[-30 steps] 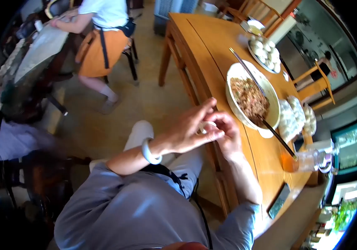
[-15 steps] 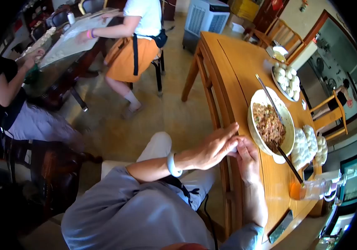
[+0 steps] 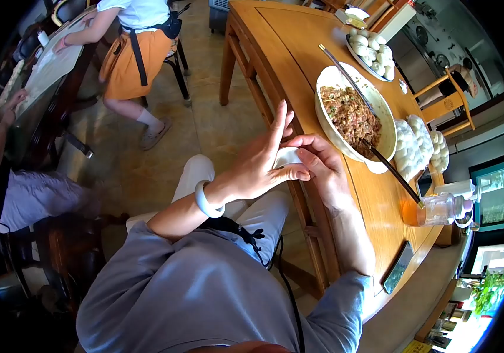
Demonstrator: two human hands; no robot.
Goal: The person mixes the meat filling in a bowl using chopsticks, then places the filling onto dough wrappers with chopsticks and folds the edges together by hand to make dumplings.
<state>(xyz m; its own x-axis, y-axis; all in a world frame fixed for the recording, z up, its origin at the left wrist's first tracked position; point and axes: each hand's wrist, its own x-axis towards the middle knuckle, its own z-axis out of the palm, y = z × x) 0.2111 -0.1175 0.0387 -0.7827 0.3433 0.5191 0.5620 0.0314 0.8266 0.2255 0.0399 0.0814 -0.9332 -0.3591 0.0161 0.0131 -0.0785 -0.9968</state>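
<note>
Between my two hands is a small round of white dough, held above the table's near edge. My left hand, with a pale bangle on its wrist, has its fingers stretched up and its thumb along the dough's lower edge. My right hand pinches the dough's other side between thumb and bent index finger. Just beyond them stands a white bowl of minced filling. A pair of metal chopsticks and a dark-handled utensil rest in it.
The wooden table carries a plate of white dough balls, bagged white pieces, a jar of amber liquid and a phone. At left, a person in orange shorts and another seated person work at a second table.
The view has swung right and down. My left fingers have lifted and spread from my right hand, so the white dough now shows between them. The person in orange has shifted posture.
</note>
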